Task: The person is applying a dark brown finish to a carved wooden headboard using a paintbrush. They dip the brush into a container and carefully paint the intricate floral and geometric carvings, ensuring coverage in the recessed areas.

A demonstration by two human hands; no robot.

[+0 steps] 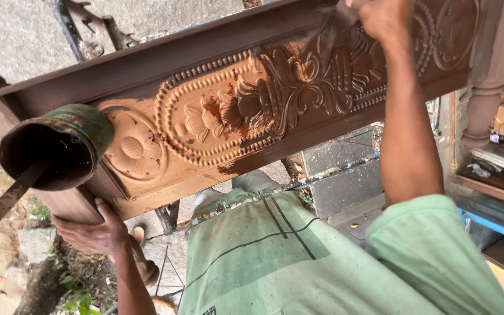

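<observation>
While the left hand [91, 233] grips the carved panel's [217, 111] underside, the right hand [380, 17] seems closed on a blurred brush [331, 26].

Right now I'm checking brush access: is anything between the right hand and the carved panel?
Nothing visible: the right hand is already at the carved panel, bristles on the carving. The paint can sits far off at the panel's other end.

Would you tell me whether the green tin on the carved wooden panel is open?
Open: the green tin has no lid, and its dark mouth shows a stick inside.
</observation>
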